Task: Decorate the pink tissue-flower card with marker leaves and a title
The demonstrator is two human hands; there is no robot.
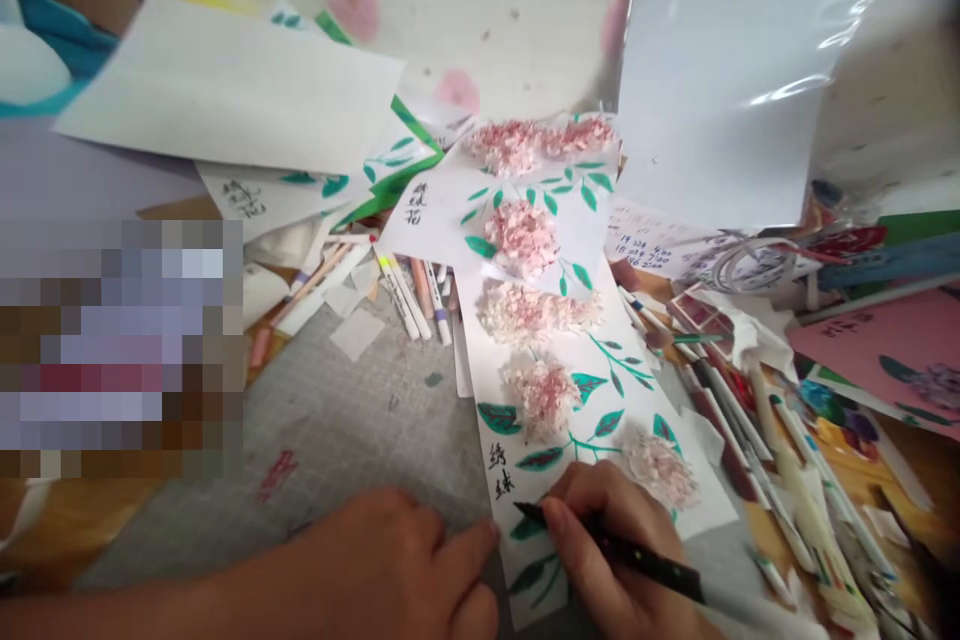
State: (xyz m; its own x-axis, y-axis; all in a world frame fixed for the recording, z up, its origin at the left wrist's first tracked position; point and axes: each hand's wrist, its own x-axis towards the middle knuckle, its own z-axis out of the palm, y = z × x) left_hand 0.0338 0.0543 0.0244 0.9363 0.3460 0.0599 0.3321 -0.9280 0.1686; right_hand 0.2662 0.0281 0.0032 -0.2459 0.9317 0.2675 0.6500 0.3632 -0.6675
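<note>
My right hand (622,530) is closed around a black brush pen (645,560). The pen's dark tip meets or hovers just over a white sheet (491,520), right below two black handwritten characters (501,470). Raised pink-and-white flower clusters (544,395) and painted green leaves (540,460) decorate this sheet. Beside its lower left edge lies my left hand (405,560), index finger stretched onto the paper's margin and the other fingers loosely bent, with nothing seen in them. A second flower sheet (442,210) with black characters overlaps the upper part of the first.
Beneath the paper is a grey cutting mat (360,440). Markers (409,300) lie left of the sheets, and many pens (742,440) crowd the right side. A blank white sheet (232,90) rests at upper left; a clear plastic sleeve (735,80) stands at upper right.
</note>
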